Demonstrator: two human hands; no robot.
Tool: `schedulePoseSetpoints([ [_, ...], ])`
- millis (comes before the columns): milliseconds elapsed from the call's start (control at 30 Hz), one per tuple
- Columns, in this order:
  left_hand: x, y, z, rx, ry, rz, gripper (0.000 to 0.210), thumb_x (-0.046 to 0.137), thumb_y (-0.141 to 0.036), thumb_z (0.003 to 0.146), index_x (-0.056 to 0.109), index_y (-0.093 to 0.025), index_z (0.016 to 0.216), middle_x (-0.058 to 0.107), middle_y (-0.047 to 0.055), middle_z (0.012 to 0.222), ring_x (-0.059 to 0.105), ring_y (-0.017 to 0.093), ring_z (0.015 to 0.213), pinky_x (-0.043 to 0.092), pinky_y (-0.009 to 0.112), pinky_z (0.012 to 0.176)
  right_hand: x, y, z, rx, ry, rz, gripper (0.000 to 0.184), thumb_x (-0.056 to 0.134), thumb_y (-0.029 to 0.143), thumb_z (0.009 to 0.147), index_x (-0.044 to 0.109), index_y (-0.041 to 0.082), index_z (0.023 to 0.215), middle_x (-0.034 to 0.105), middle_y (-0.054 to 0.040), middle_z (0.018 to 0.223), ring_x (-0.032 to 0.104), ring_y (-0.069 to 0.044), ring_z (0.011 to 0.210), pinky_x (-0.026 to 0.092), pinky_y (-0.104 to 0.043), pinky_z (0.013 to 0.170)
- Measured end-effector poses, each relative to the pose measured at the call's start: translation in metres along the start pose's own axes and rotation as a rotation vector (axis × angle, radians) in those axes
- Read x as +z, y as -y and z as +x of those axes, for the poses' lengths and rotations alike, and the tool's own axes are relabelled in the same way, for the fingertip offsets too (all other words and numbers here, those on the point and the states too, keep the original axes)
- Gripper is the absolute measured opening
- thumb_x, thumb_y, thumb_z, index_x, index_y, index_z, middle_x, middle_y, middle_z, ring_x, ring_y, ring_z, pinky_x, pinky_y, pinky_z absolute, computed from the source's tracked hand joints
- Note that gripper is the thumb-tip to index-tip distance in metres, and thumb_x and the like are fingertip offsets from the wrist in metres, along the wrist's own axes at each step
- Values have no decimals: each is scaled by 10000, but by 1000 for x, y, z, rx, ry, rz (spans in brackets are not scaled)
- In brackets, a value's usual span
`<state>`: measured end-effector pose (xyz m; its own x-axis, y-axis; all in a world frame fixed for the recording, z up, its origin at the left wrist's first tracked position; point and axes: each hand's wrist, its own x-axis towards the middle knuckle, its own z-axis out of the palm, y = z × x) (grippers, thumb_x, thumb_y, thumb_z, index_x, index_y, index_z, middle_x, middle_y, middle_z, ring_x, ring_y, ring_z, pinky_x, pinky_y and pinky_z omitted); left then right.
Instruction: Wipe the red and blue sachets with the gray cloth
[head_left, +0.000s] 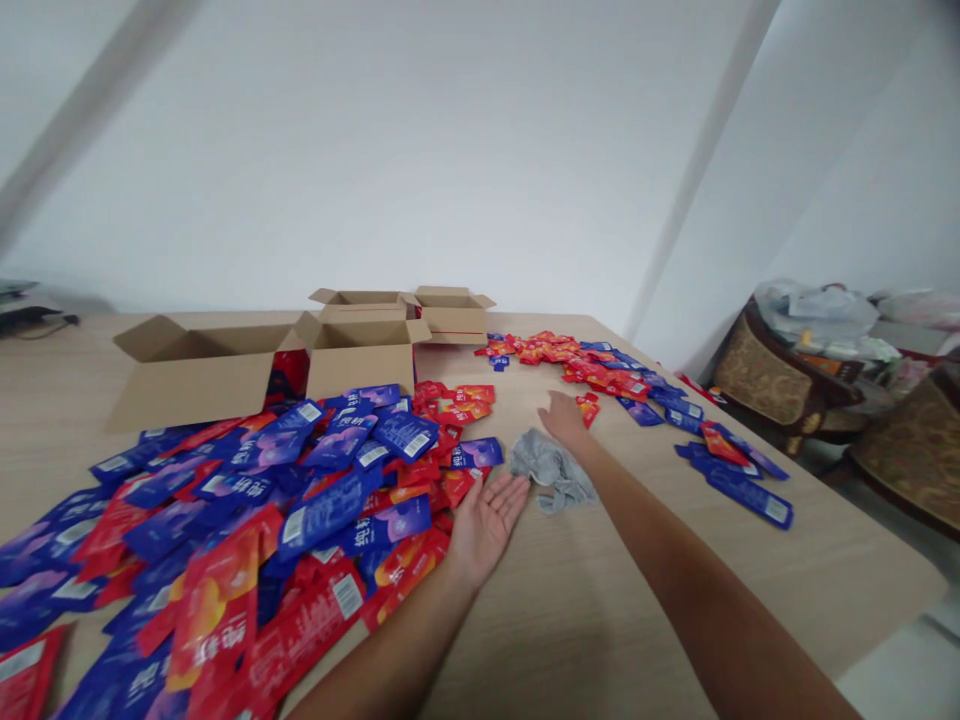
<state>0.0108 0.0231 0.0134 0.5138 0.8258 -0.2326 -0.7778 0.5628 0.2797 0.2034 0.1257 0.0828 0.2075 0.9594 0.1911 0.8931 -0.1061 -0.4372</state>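
Note:
My left hand (491,515) lies palm up on the table, fingers spread and nothing in them. It rests at the right edge of a large heap of blue pouches (409,435) and red pouches (304,640). A crumpled grey cloth (551,470) lies just right of its fingertips. Beyond the cloth, my right hand (564,415) reaches over the table, back upward and slightly blurred, thumb apart from the fingers. No held thing shows in it. A small red pouch (589,408) lies right beside it, partly covered by the hand.
Several open cardboard boxes (360,358) stand behind the heap, with red pouches inside some. More red pouches (547,347) and blue pouches (750,497) stretch along the table's far right side. Past the right edge, patterned chairs (765,370) hold plastic bags (817,312).

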Motion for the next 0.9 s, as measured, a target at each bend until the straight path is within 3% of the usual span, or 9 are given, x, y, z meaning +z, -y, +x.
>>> schedulePoseSetpoints([
  [67, -1, 0, 1, -2, 6, 6, 423, 464, -320, 890, 490, -15, 1182, 589, 258, 1183, 517, 290, 1186, 432, 388, 995, 3, -36, 6, 76, -34, -107, 510, 501, 206, 845, 404, 54, 1321, 382, -262, 1386, 314, -330, 1323, 290, -506, 1024],
  [167, -2, 1, 2, -2, 15, 12, 419, 470, -333, 887, 504, -31, 1176, 591, 248, 1186, 517, 287, 1187, 424, 400, 1002, 11, -71, 3, 109, -29, -258, 426, 440, 231, 886, 449, 58, 1275, 469, -250, 1317, 441, -297, 1239, 380, -426, 961],
  [300, -3, 1, 1, -7, 17, 24, 426, 487, -334, 878, 510, -26, 1171, 587, 249, 1192, 506, 283, 1199, 426, 382, 1000, 18, -86, -9, 62, -8, -369, 322, 353, 151, 916, 520, 71, 1179, 592, -222, 1160, 564, -245, 1097, 416, -334, 898],
  [433, -3, 1, 1, -14, 30, 38, 428, 480, -325, 881, 504, -27, 1186, 582, 244, 1203, 502, 276, 1205, 416, 376, 1009, 6, -91, -17, 67, 12, -434, 304, 307, 105, 918, 548, 87, 1102, 657, -202, 997, 635, -233, 956, 445, -316, 799],
  [533, -3, 1, 1, -28, 36, 38, 426, 472, -325, 885, 501, -26, 1187, 581, 237, 1205, 509, 277, 1197, 410, 377, 1012, -9, -82, -25, 93, -5, -453, 297, 293, 172, 941, 537, 103, 1096, 677, -175, 912, 656, -230, 876, 446, -303, 730],
  [633, -3, 0, 0, -42, 56, 36, 439, 478, -362, 883, 510, -31, 1168, 578, 234, 1205, 515, 293, 1187, 406, 399, 1010, -18, -52, -50, 52, -60, -415, 342, 246, 271, 966, 531, 152, 1112, 684, -128, 882, 658, -215, 819, 436, -287, 692],
  [733, -2, -2, -2, -45, 66, 27, 438, 483, -451, 868, 530, -126, 1160, 621, 163, 1149, 565, 309, 1118, 406, 513, 975, -23, -9, -92, -234, -13, -271, 349, 269, 321, 962, 579, 200, 1070, 691, -85, 846, 648, -190, 785, 432, -296, 754],
  [833, -1, -4, -4, -48, 73, 18, 432, 456, -490, 873, 546, -173, 1152, 661, 113, 1063, 613, 288, 1027, 398, 576, 947, -22, 17, -124, -631, 93, -112, 314, 348, 353, 944, 608, 247, 1085, 665, -61, 1090, 574, -189, 1051, 331, -357, 982],
  [900, -1, -5, -6, -66, 100, -3, 457, 446, -478, 881, 529, -153, 1191, 651, 127, 1102, 586, 295, 1073, 375, 581, 969, -15, 15, -128, -622, 52, -80, 337, 394, 382, 925, 565, 266, 1191, 544, -56, 1306, 431, -223, 1234, 251, -423, 1043],
])
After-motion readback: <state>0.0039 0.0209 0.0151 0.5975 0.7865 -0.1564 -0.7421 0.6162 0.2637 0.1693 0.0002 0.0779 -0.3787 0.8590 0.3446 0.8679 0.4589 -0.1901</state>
